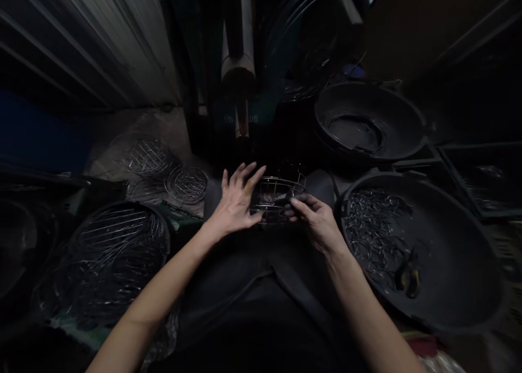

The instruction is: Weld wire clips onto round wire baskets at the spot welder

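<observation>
A round wire frame [277, 184] with a curved rim and short upright wires is in front of my lap, close to the machine. My left hand [236, 201] is at its left side with the fingers spread and the thumb apart; whether it touches the wire is hard to see. At the right side of the frame, my right hand [316, 215] pinches thumb against forefinger on the rim. A small dark piece may be under those fingertips, too dim to name.
A dark basin [452, 264] at right holds many short bent wires [375, 226] and yellow-handled pliers [408, 278]. Another basin [391, 104] stands behind it. Wire grids [114, 226] fill a container at left; more round wire pieces [187, 185] lie beyond. A machine post [238, 63] rises ahead.
</observation>
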`<state>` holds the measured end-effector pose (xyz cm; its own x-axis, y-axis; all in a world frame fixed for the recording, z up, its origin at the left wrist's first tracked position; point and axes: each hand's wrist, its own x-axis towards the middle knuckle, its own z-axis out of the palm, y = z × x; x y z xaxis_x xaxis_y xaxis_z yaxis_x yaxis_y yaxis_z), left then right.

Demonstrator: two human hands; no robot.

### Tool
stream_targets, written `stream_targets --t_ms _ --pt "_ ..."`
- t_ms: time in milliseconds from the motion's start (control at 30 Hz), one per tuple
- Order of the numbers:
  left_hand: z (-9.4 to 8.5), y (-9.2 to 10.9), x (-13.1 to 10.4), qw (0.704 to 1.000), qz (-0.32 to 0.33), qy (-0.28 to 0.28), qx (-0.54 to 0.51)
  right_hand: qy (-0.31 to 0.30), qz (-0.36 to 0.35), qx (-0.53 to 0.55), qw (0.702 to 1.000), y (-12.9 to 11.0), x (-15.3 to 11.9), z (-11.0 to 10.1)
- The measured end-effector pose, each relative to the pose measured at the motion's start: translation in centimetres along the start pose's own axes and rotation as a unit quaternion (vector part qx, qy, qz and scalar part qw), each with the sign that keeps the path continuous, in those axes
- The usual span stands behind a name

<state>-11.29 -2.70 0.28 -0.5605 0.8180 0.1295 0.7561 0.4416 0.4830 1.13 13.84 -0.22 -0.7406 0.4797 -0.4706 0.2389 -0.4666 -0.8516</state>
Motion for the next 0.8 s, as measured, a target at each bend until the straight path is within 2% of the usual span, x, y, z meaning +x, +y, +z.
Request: stream_targets --t_ms 67,200,333,433,533,633,700,800 --pt "0.4 0.5 0.9 1.000 -0.001 -0.012 0.013 -0.007 0.006 -0.005 1.000 -0.3 0.0 0.1" --pt "0.8 0.0 1.7 0.999 0.013 -0.036 -0.002 0.003 -0.008 -0.017 1.000 -0.4 0.5 0.4" --pt "0.1 -0.6 1.4 0.999 0.030 -0.022 -0.022 0.008 -0.033 -0.041 0.999 -0.4 1.0 1.1" --pt "-0.6 -0.7 1.1 0.999 0.024 0.002 -0.039 0.002 -0.086 -0.096 0.992 -0.6 0.8 2.0" --pt "-1.5 -0.9 1.0 0.997 0.016 0.029 -0.063 0.007 -0.158 -0.187 0.969 -1.1 0.6 3.1" --pt "-2.1 -1.5 0.9 0.995 0.007 0.055 -0.077 0.022 -0.230 -0.282 0.931 -1.6 0.5 4.3" --pt "-2.3 -2.1 0.8 0.993 0.008 0.080 -0.081 0.028 -0.265 -0.313 0.912 -1.8 0.7 5.2" --pt "-2.4 -3.0 0.7 0.989 0.010 0.124 -0.084 0.027 -0.296 -0.324 0.898 -2.2 1.0 6.2"
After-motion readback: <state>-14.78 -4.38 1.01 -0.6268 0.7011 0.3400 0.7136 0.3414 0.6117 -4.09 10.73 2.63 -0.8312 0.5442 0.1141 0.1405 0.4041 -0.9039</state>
